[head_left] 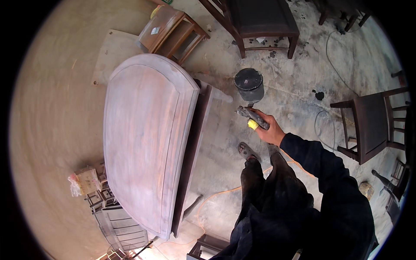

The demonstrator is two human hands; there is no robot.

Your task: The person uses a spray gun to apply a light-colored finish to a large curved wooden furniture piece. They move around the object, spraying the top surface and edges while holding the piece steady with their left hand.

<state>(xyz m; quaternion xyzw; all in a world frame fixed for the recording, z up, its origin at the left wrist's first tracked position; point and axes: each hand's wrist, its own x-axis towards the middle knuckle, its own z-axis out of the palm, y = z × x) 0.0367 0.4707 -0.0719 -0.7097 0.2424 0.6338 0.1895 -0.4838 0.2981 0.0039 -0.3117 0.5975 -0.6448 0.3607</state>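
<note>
My right hand (270, 130) is closed around a dusty grey hand-held tool (255, 118) with a metallic-looking tip; its exact kind is hard to make out. Something bright yellow (252, 124) shows at the fingers, perhaps a wrap. The tool points toward a wooden table (145, 138) with a rounded top, standing to the left and apart from the hand. A whitish, streaky film covers the tabletop, and its side below is dark. Just beyond the tool stands a black lidded bucket (249, 84). My left hand is outside the picture.
An orange hose (221, 192) crosses the floor by my feet. Dark chairs stand at the back (263, 21) and right (372, 123). A small brown wooden stand (173, 32) is beyond the table. Stacked wooden furniture (123, 225) and a box (86, 181) are at lower left.
</note>
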